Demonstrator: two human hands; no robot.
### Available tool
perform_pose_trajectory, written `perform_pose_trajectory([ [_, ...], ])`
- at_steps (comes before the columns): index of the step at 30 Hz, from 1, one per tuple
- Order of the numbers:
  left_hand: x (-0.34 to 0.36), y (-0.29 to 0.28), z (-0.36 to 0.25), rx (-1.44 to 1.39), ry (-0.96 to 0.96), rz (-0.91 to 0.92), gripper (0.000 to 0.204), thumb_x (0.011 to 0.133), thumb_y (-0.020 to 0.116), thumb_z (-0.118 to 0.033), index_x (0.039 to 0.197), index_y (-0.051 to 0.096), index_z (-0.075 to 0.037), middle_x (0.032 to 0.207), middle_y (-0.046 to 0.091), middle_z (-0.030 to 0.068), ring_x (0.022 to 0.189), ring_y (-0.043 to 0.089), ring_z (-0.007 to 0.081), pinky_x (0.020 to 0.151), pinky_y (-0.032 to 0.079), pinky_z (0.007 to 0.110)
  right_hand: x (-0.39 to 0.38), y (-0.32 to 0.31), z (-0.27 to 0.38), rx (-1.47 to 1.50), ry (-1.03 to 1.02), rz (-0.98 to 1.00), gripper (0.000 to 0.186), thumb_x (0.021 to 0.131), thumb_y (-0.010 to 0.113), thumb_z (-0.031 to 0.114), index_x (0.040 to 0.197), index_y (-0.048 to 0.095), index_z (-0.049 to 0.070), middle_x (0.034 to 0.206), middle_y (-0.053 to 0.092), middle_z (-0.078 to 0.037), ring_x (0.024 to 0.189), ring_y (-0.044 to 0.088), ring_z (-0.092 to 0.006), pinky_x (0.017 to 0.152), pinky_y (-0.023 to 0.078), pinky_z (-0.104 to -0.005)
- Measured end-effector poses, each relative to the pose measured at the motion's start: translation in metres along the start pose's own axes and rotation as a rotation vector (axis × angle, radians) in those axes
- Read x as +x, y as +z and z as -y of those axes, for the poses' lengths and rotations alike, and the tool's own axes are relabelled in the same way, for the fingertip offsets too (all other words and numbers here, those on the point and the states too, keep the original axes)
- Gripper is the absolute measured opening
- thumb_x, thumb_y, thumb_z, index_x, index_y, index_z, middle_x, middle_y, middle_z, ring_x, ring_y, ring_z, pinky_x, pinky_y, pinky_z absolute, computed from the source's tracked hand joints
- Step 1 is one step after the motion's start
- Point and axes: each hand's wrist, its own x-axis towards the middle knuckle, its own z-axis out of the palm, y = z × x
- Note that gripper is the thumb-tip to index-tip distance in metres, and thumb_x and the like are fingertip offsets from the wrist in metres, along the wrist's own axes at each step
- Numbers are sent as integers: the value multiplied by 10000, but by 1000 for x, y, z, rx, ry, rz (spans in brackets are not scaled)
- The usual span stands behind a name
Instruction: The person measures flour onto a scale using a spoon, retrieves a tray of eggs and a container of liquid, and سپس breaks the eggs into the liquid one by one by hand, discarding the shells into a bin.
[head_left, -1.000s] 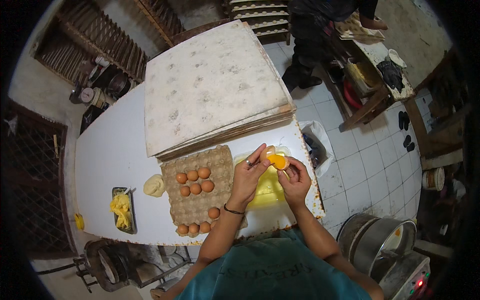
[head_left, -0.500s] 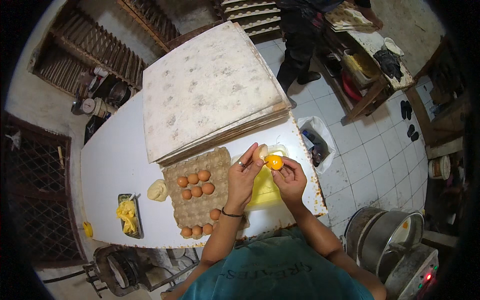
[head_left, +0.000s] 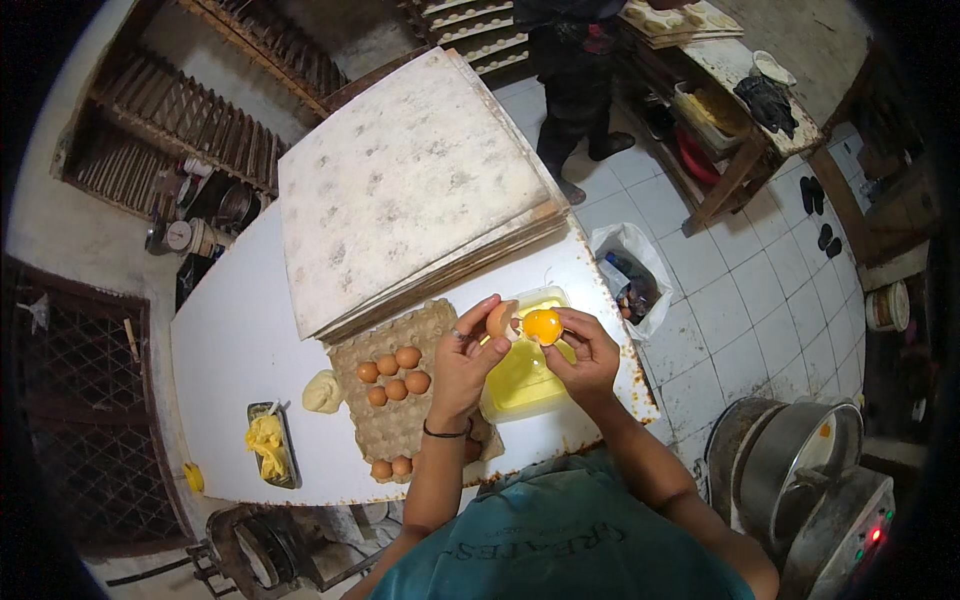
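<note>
My left hand is closed around half a brown eggshell, its broken edge turned toward the right. Close beside it, my right hand grips the other shell half, where a shiny orange egg yolk sits and hides most of that shell. Both hands are over a clear plastic container with yellowish liquid in it. To the left lies a grey cardboard egg tray with several brown eggs; my left forearm covers part of it.
A stack of floured boards fills the table's far side. Left of the egg tray are a dough ball and a tub of yellow fat. A bin bag stands right of the table; another person stands beyond.
The shell in my left hand has tipped, its opening now facing the yolk. My hands have drawn slightly apart, and the whole view has shifted a little.
</note>
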Motion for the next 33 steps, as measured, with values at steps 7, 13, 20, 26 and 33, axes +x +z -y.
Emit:
perform_pose_trajectory([
  [7, 2, -8, -12, 158, 34, 1, 503, 733, 665, -14, 1194, 464, -4, 1168, 517, 134, 1091, 484, 216, 951, 378, 341, 6, -13, 5, 52, 34, 125, 384, 693, 613, -121, 1053, 490, -65, 1102, 501, -184, 1008, 542, -240, 849, 489, -305],
  [13, 14, -20, -31, 805, 232, 191, 467, 698, 676, -5, 1138, 527, -49, 1156, 518, 120, 1094, 477, 254, 930, 378, 358, 19, -25, 20, -37, -10, 241, 371, 685, 626, -106, 1037, 523, -47, 1110, 484, -180, 1009, 540, -233, 847, 500, -301],
  [20, 16, -21, -24, 1319, 425, 144, 472, 679, 675, -62, 1130, 546, -112, 1081, 537, 67, 990, 461, 262, 872, 386, 366, 28, -37, 36, -31, 145, 323, 338, 664, 647, -78, 991, 571, -39, 1068, 463, -112, 1000, 526, -198, 843, 500, -286],
  [26, 11, -27, -6, 113, -97, 124, 458, 769, 654, -116, 1182, 474, -36, 1117, 522, 82, 1031, 491, 184, 900, 402, 327, 37, -41, 42, 111, 258, 412, 377, 667, 627, -106, 1030, 548, -39, 1056, 465, -102, 1002, 527, -191, 853, 488, -280],
  [33, 9, -31, 4, -389, -356, 232, 495, 835, 582, -246, 1241, 388, -41, 1137, 506, 96, 1052, 497, 196, 895, 419, 312, 53, -33, 52, 145, 373, 563, 393, 675, 624, -107, 1051, 535, -36, 1058, 465, -104, 1012, 521, -193, 875, 475, -292],
])
